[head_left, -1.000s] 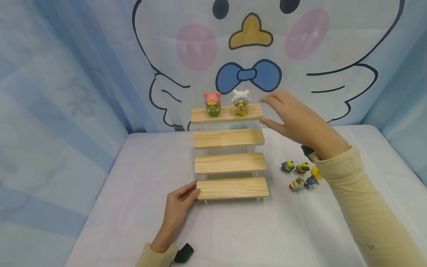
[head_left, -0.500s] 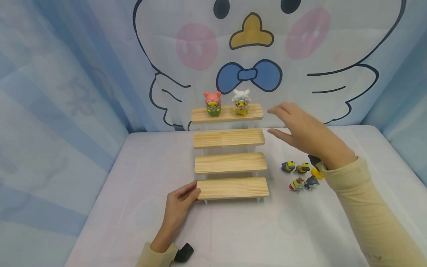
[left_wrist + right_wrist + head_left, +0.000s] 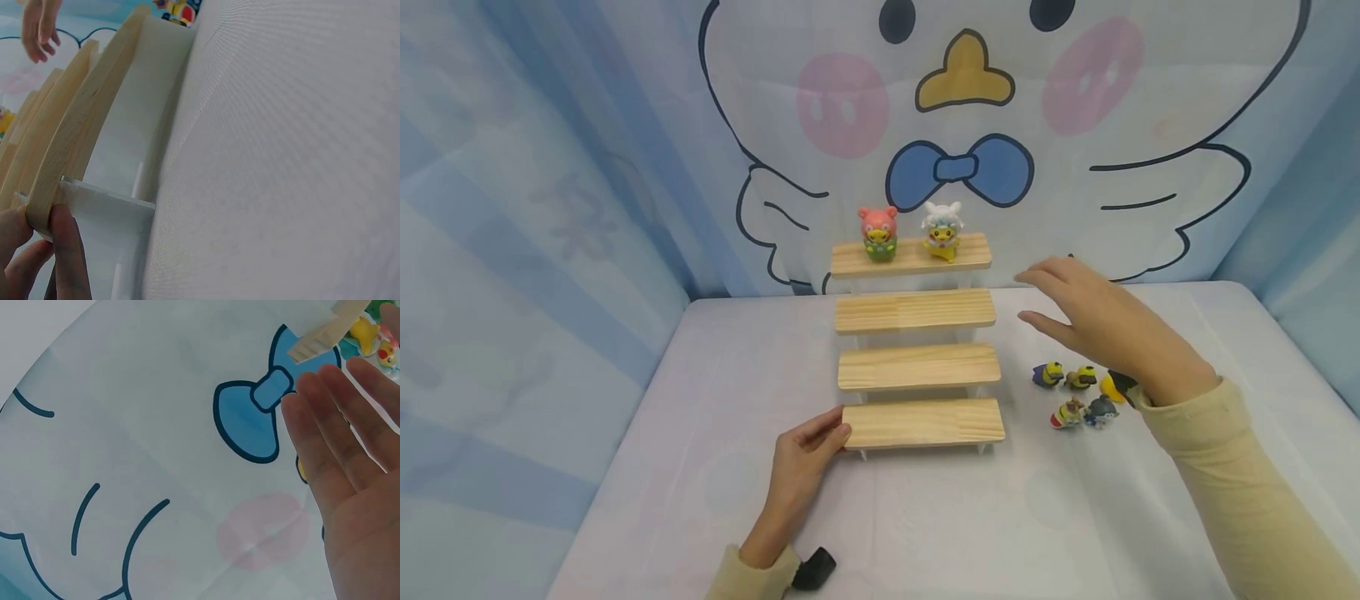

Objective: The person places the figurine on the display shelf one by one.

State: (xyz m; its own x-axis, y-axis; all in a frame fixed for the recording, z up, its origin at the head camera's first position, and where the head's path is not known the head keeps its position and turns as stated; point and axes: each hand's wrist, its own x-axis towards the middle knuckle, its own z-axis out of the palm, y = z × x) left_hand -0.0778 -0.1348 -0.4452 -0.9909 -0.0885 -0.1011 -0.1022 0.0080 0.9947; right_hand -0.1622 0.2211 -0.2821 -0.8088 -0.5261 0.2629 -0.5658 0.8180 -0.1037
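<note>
Eased the right hand [image 3: 1097,321], straight-fingered and empty, farther from the top shelf [image 3: 910,257]; pinches the bottom shelf [image 3: 923,423] by its left edge with the left hand [image 3: 801,462]. Shows a pink-hooded figurine [image 3: 878,235] and white-hooded figurine [image 3: 942,232] up top; partly hides a yellow piece [image 3: 1109,390] behind the right wrist [image 3: 1172,377], toward the worktop [image 3: 970,517]'s right edge.

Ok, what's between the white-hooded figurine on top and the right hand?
Only the bare right end of the top shelf, then open space before the right hand, with the backdrop behind; the head view shows it.

Head looks down; closer wrist views share shelving [image 3: 917,365].
</note>
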